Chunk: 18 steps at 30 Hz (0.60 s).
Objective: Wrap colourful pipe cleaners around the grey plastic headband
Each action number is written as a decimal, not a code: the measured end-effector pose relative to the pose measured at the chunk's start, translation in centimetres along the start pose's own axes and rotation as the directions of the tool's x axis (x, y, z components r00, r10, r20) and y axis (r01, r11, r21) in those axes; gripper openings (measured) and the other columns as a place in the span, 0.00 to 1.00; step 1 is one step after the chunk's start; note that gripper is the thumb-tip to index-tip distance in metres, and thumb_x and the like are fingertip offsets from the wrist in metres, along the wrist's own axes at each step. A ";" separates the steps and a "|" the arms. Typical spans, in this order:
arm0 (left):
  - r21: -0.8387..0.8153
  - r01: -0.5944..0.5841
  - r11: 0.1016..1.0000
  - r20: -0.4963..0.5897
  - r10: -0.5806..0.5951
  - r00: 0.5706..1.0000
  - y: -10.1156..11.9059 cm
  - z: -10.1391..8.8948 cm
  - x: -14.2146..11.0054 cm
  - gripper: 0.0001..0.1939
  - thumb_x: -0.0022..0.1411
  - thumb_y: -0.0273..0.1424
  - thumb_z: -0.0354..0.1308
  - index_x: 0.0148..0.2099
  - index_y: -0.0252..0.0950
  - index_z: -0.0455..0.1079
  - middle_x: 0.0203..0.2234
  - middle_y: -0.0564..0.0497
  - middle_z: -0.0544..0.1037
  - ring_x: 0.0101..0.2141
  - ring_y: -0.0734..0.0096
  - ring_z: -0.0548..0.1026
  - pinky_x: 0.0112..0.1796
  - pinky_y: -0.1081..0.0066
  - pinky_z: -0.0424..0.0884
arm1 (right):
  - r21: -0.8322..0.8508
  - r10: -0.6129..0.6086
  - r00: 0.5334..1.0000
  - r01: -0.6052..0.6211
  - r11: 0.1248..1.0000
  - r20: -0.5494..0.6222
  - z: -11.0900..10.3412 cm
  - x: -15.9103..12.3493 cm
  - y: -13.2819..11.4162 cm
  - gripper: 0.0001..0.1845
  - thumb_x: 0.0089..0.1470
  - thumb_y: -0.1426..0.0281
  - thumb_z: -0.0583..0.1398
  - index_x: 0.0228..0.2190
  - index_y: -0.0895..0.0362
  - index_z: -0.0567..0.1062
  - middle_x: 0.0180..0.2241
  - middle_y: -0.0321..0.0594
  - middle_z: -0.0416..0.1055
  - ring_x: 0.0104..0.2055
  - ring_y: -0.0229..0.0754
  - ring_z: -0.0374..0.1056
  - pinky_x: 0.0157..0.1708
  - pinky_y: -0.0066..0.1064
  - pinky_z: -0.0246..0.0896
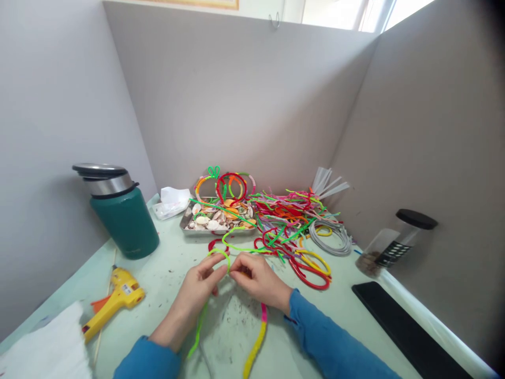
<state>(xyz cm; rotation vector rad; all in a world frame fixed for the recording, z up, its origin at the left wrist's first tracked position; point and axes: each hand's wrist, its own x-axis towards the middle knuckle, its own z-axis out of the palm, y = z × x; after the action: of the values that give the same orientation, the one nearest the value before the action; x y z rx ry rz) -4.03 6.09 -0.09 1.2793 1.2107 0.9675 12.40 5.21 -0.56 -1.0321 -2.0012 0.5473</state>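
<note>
My left hand [199, 281] pinches a bright green pipe cleaner [218, 252], which arches over the fingertips; a green tail [199, 329] hangs below the wrist. My right hand [258, 279] is closed, thumb against fingers, close beside the left fingertips. A pink and yellow fuzzy strip [256, 345] comes out from under the right hand toward the near table edge, and a bit of orange shows at its fingers. The exact spot where the strands meet is hidden by the fingers. Just beyond lie a loose green pipe cleaner [240, 247] and a red one [215, 245].
Behind the hands stands a metal tray [219, 231] of shells with coiled rings on it. Right of it are piled pipe cleaners [286, 210] and a grey coil [331, 239]. A green bottle [126, 226] and yellow glue gun [118, 300] are left; a clear jar [394, 247] right.
</note>
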 end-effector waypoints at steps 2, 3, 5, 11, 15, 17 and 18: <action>0.016 -0.080 0.997 0.006 0.080 0.997 0.0 -0.2 0.1 0.28 0.47 0.42 0.61 0.48 0.33 0.71 0.39 0.45 0.74 0.28 0.71 0.71 0.28 0.73 0.68 | 0.016 0.005 1.000 -0.005 1.000 0.011 0.1 0.0 0.0 0.05 0.48 0.78 0.56 0.24 0.58 0.67 0.23 0.33 0.62 0.27 0.34 0.59 0.27 0.24 0.51; 0.036 -0.135 0.990 0.007 0.135 0.991 0.1 -0.3 0.1 0.25 0.48 0.42 0.60 0.47 0.34 0.72 0.42 0.45 0.73 0.34 0.67 0.72 0.33 0.72 0.69 | 0.023 0.006 1.000 -0.007 1.000 0.018 0.1 0.0 -0.1 0.05 0.48 0.78 0.56 0.24 0.58 0.67 0.23 0.33 0.62 0.27 0.34 0.59 0.27 0.24 0.51; 0.126 -0.273 0.954 -0.008 0.276 0.961 0.2 -0.6 0.2 0.19 0.51 0.40 0.58 0.44 0.37 0.74 0.47 0.45 0.71 0.47 0.62 0.68 0.43 0.70 0.67 | 0.034 0.008 0.999 -0.009 0.999 0.035 0.2 0.0 0.0 0.05 0.48 0.78 0.56 0.24 0.58 0.67 0.23 0.33 0.63 0.27 0.34 0.59 0.27 0.24 0.52; 0.264 -0.303 0.916 -0.048 0.326 0.944 0.3 -1.1 0.3 0.19 0.53 0.42 0.56 0.42 0.35 0.74 0.46 0.45 0.72 0.47 0.61 0.68 0.46 0.69 0.64 | 0.024 0.020 0.998 -0.022 0.999 0.060 0.3 -0.1 0.2 0.04 0.47 0.78 0.56 0.24 0.58 0.68 0.23 0.33 0.64 0.27 0.34 0.60 0.27 0.23 0.52; 0.257 -0.056 0.965 0.111 0.028 0.993 -0.3 -0.7 0.3 0.23 0.52 0.48 0.53 0.30 0.31 0.72 0.17 0.52 0.72 0.21 0.70 0.70 0.23 0.74 0.64 | -0.006 0.040 0.999 -0.040 0.999 0.027 0.3 -0.1 0.4 0.03 0.48 0.76 0.56 0.25 0.58 0.69 0.23 0.33 0.65 0.27 0.34 0.60 0.27 0.24 0.51; 0.241 0.008 0.971 0.171 -0.050 0.984 -0.6 -0.4 0.2 0.23 0.51 0.49 0.53 0.26 0.32 0.69 0.11 0.55 0.67 0.15 0.75 0.64 0.18 0.76 0.59 | -0.017 0.044 0.999 -0.043 0.999 0.023 0.3 -0.2 0.4 0.03 0.48 0.76 0.57 0.25 0.58 0.70 0.23 0.33 0.65 0.27 0.34 0.60 0.26 0.24 0.51; 0.229 0.030 0.973 0.182 -0.074 0.981 -0.7 -0.2 0.1 0.22 0.51 0.49 0.53 0.25 0.32 0.68 0.10 0.57 0.65 0.13 0.76 0.62 0.17 0.77 0.57 | -0.017 0.046 0.999 -0.046 0.999 0.029 0.2 -0.2 0.4 0.03 0.48 0.76 0.57 0.25 0.58 0.70 0.23 0.33 0.65 0.27 0.34 0.60 0.26 0.24 0.51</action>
<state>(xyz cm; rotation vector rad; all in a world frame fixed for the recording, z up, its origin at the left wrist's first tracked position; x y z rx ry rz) -4.33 6.18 -0.75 1.4748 1.2231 0.6662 12.47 5.30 -1.06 -1.0880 -2.0145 0.5746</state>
